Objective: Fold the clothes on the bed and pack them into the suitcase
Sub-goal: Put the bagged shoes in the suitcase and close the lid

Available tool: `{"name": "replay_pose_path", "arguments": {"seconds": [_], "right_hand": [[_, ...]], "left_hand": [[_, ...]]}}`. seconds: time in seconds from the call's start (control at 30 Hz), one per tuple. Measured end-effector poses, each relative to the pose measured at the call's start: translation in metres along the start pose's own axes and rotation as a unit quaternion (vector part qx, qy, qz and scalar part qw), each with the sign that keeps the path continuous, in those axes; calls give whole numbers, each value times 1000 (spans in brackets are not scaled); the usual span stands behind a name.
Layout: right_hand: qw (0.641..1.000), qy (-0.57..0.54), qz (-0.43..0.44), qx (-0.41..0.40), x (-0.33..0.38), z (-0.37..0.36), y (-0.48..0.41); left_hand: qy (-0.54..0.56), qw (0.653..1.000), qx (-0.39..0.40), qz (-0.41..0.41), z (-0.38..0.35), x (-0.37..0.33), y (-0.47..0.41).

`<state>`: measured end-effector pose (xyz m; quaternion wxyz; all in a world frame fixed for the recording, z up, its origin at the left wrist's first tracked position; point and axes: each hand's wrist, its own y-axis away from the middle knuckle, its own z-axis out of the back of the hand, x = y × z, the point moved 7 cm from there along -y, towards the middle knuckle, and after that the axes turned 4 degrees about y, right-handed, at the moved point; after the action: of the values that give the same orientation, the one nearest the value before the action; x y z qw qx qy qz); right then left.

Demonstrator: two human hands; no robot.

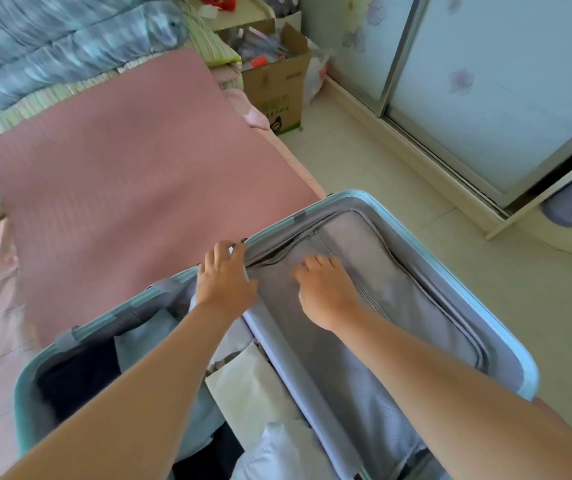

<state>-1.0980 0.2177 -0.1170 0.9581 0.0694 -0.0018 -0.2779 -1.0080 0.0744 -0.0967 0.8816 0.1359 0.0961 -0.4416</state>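
Matt grey cloth suitcase lining (364, 327)

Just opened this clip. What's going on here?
A person leans over an open light blue suitcase by the bed. The left hand grips the suitcase's far rim. The right hand is on the grey zipped divider in the right half; whether it pinches anything is unclear. Dark, pale blue and white clothes already lie in the left half.

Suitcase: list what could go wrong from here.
1. The white garment lies right at the fold between the suitcase halves; closing may trap it.
2. The left hand grips the rim by the hinge; its fingers could get pinched if the lid half swings over.
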Motion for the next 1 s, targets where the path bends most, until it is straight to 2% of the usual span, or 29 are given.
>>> {"name": "replay_pose_path", "arguments": {"seconds": [0.13,0.2,0.27,0.37,0.47,0.57,0.7,0.83,0.9,1.0], "right_hand": [[995,-88,36,-26,23,3,-34],[992,-86,92,6,39,-2,-42],[990,-75,110,49,46,-9,-44],[991,-71,103,52,45,-12,-38],[990,-131,45,40,27,-11,-9],[981,-192,-9,19,3,-9,44],[966,-220,-66,121,-16,-13,130],[968,-212,-79,106,-16,-6,198],[972,-187,-74,124,-10,-7,224],[970,-157,-66,173,-8,-17,255]], "left_hand": [[17,1000,23,5,-3,11,-13],[52,999,16,6,-4,15,-15],[46,999,-3,-9,-8,17,-15],[13,999,-17,-31,-15,17,-11],[-15,998,-33,-51,-17,6,0],[21,993,-68,-91,-16,-22,25],[87,982,8,-170,-39,-76,81],[132,963,101,-211,-62,-116,145],[128,955,151,-220,-72,-129,173],[55,944,174,-273,-87,-144,205]]}}
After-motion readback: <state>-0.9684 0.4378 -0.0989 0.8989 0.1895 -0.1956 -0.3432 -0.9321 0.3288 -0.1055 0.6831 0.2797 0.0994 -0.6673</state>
